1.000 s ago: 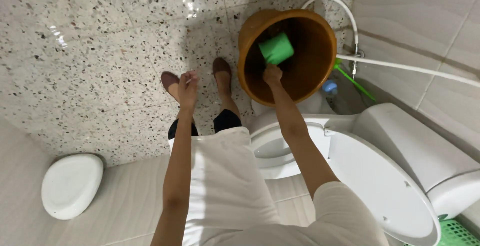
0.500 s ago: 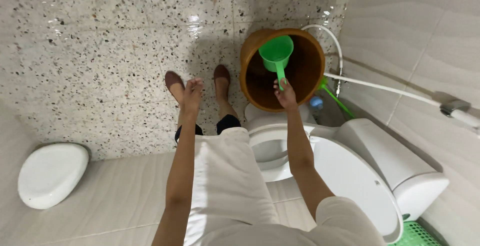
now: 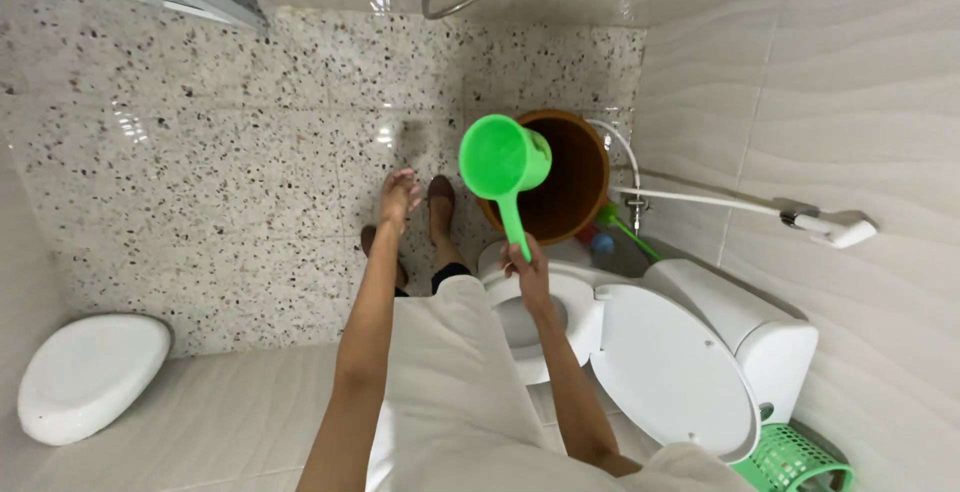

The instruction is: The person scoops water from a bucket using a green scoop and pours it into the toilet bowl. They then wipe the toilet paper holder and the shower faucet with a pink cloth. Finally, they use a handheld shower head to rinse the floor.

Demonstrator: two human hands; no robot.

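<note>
Head view: right hand (image 3: 527, 270) is wrapped around the handle of a green plastic dipper (image 3: 503, 164), holding the cup raised and tipped on its side above the open toilet bowl (image 3: 585, 314), just near the brown bucket (image 3: 575, 177). Left hand (image 3: 398, 197) hangs empty, fingers loosely spread, over the speckled floor (image 3: 220, 172), likely for balance.

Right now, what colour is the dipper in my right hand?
Bright green, bowl and handle alike; the dipper shows clearly in the head view, held by the right hand.
</note>
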